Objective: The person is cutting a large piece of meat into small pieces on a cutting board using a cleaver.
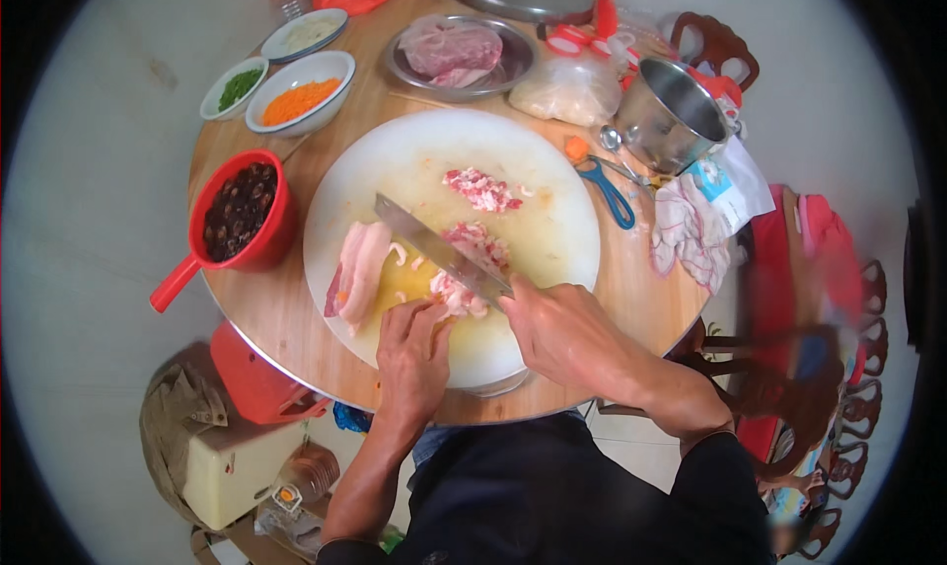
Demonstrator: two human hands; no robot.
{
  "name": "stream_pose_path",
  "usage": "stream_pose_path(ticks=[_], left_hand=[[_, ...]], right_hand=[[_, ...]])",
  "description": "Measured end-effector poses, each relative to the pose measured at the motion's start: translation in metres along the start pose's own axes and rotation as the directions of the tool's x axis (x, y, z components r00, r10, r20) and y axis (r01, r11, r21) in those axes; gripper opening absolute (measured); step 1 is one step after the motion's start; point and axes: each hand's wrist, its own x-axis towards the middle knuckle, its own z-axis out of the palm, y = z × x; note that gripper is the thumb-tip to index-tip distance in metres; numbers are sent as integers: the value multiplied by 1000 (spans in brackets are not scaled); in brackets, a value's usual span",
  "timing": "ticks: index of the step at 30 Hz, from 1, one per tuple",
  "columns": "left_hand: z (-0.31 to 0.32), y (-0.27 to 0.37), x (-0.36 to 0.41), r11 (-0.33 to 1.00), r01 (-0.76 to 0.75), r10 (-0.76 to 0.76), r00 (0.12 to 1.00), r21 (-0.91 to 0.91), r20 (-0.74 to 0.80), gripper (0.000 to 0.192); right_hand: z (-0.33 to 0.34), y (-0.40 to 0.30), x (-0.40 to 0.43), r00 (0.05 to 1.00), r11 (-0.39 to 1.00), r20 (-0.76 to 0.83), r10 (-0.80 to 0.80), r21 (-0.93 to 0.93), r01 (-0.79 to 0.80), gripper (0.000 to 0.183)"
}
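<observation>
My right hand [562, 328] grips the handle of a cleaver-like kitchen knife [436, 248], whose blade points up and left over a round white cutting board [370, 150]. Beneath and beside the blade lies chopped fatty meat [457, 295]. My left hand [418, 339] rests with curled fingers at the near edge of that meat; whether it pinches a piece is hidden. A slab of pork belly [359, 273] lies on the board's left part. Farther up the board is a separate small heap of diced meat [482, 190].
Around the board stand a red ladle-shaped container of dark soaked pieces [240, 210], a bowl of orange shreds [302, 104], a bowl of chopped greens [238, 87], a metal basin with bagged meat [521, 62], a steel pot [666, 121], a blue-handled peeler [612, 195] and a cloth [688, 228].
</observation>
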Motion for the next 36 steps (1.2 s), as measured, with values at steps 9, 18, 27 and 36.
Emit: stream_pose_path(ticks=[9, 18, 27, 36], left_hand=[[-11, -6, -6, 998, 40, -41, 999, -38, -17, 23], [-26, -5, -6, 999, 48, -51, 992, -25, -115, 19], [-27, -10, -11, 991, 111, -120, 982, -68, -145, 18], [-37, -6, -13, 989, 129, -141, 974, -76, -176, 17]], right_hand=[[4, 1, 1, 997, 995, 64, -43, -87, 49, 16], [-4, 3, -3, 995, 997, 84, -44, -55, 49, 17], [-7, -1, -3, 989, 998, 137, -55, -22, 59, 21], [-8, -5, 1, 982, 991, 139, -125, -23, 129, 17]])
